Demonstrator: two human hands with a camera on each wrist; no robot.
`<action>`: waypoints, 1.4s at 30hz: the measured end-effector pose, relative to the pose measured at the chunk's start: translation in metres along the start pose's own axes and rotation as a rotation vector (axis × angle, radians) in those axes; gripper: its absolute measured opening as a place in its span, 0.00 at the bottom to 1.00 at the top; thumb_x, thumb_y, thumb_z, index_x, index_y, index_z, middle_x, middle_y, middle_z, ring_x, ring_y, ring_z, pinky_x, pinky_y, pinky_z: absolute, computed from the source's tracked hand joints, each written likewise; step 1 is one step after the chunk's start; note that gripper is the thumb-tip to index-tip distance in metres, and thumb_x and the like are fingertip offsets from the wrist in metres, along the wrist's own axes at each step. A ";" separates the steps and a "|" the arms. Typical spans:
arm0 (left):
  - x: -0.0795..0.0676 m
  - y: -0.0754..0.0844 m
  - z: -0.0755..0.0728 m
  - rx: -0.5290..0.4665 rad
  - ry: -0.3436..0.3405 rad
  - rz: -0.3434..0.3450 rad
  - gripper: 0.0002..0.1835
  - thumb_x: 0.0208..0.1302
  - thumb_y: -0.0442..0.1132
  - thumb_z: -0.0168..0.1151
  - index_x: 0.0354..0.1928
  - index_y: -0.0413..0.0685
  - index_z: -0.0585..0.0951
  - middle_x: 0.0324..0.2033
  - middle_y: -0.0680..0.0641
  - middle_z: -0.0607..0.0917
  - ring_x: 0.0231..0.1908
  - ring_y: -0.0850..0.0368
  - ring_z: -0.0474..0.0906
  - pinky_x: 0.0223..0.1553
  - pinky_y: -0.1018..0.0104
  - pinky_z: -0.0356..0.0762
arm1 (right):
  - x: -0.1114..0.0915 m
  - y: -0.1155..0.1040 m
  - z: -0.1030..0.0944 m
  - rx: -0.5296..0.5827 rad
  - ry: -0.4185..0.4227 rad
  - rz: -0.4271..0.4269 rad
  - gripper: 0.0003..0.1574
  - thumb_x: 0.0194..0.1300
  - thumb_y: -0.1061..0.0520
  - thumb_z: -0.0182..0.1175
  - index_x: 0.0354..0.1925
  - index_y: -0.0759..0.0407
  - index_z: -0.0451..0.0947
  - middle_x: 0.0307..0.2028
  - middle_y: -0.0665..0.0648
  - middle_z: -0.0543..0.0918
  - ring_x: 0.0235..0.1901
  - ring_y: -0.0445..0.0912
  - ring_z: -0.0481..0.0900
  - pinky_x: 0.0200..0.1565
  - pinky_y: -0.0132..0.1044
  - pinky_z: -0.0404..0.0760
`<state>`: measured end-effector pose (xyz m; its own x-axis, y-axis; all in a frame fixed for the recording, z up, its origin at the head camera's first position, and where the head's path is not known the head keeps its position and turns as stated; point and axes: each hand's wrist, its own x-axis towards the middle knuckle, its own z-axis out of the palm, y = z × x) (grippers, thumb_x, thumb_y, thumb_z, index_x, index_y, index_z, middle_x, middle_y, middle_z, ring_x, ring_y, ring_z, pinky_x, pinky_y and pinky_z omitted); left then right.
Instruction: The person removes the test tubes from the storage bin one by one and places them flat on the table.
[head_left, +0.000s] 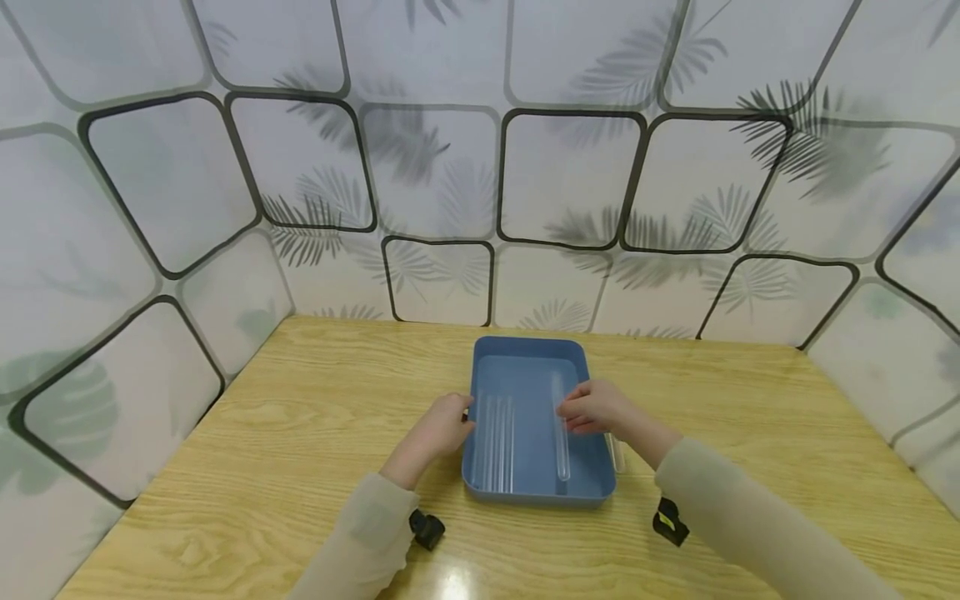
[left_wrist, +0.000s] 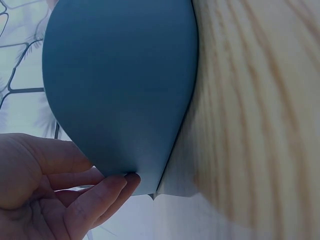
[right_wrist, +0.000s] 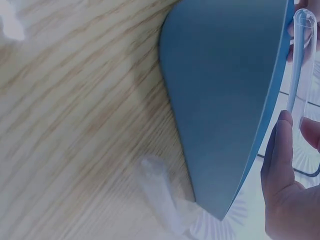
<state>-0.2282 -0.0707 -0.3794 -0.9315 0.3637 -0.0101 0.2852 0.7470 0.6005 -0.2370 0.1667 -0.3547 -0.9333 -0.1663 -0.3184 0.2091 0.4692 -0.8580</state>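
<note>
A blue rectangular tray [head_left: 536,346] lies on the table. Several clear test tubes [head_left: 498,446] lie side by side along its left part. My left hand [head_left: 441,427] holds the tray's left wall; in the left wrist view, fingers [left_wrist: 102,197] bend against that wall near its far end. Over the tray's right part, my right hand [head_left: 600,408] pinches one clear test tube [head_left: 562,454] between thumb and fingers. The right wrist view shows this tube [right_wrist: 303,65] raised above the rim, its rounded end away from the hand.
Another clear tube [head_left: 617,454] lies on the wooden table [head_left: 300,467] just right of the tray, partly hidden by my right wrist. A patterned curtain-like backdrop [head_left: 442,183] stands behind the table and along both sides.
</note>
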 end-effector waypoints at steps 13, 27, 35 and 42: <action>0.000 0.000 0.000 0.006 -0.009 -0.014 0.21 0.59 0.29 0.52 0.54 0.24 0.67 0.50 0.31 0.72 0.47 0.42 0.73 0.45 0.57 0.74 | -0.010 0.014 -0.030 0.034 -0.007 -0.007 0.16 0.56 0.62 0.57 0.40 0.74 0.71 0.25 0.55 0.79 0.25 0.42 0.78 0.32 0.36 0.80; 0.000 -0.003 0.000 -0.001 0.017 0.043 0.21 0.57 0.26 0.53 0.52 0.21 0.68 0.48 0.29 0.73 0.46 0.41 0.73 0.45 0.56 0.74 | -0.017 0.031 -0.055 0.074 -0.014 0.003 0.14 0.58 0.62 0.55 0.40 0.74 0.70 0.24 0.54 0.79 0.25 0.41 0.78 0.32 0.34 0.80; -0.001 -0.001 -0.002 -0.022 0.003 0.014 0.21 0.58 0.27 0.52 0.53 0.21 0.67 0.50 0.29 0.71 0.48 0.41 0.71 0.46 0.56 0.73 | -0.016 0.039 -0.065 0.080 0.001 0.015 0.14 0.58 0.61 0.55 0.39 0.72 0.71 0.23 0.53 0.79 0.24 0.40 0.78 0.30 0.32 0.80; 0.000 -0.001 -0.001 -0.007 0.003 0.010 0.21 0.59 0.28 0.52 0.53 0.22 0.67 0.49 0.29 0.72 0.47 0.41 0.72 0.45 0.56 0.74 | -0.016 0.043 -0.067 0.055 0.024 0.028 0.14 0.58 0.62 0.54 0.40 0.73 0.71 0.23 0.53 0.79 0.23 0.40 0.77 0.30 0.33 0.80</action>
<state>-0.2284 -0.0717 -0.3794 -0.9292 0.3696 -0.0017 0.2930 0.7395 0.6061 -0.2330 0.2471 -0.3595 -0.9334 -0.1330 -0.3333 0.2500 0.4251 -0.8699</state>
